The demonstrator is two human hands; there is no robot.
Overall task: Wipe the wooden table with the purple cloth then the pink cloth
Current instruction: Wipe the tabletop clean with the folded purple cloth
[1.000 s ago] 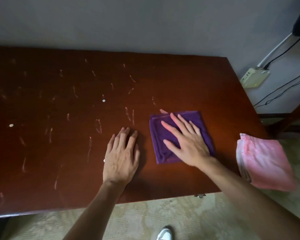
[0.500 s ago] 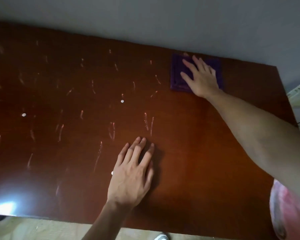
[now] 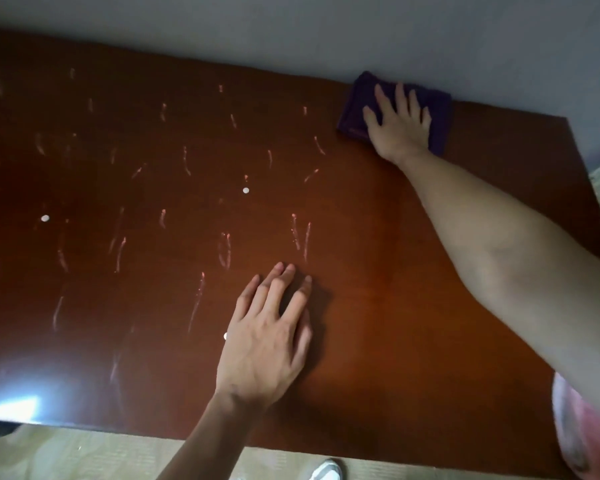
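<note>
Purple cloth (image 3: 433,112), one, folded square, at 1 o'clock against the table's (image 3: 378,237) far edge by the wall; no clear long axis. Pink cloth (image 3: 568,420), one, at 4 o'clock. Two hands: right hand (image 3: 397,124) flat on purple cloth, fingers spread; left hand (image 3: 264,341) flat on bare wood, fingers close together.

We count two hands (image 3: 267,344), two cloths (image 3: 354,112), one table (image 3: 378,289), one shoe (image 3: 326,471) and three white dots (image 3: 245,190).

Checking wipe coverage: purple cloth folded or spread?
Folded: the purple cloth is a compact thick-edged pad under the flat right hand.
</note>
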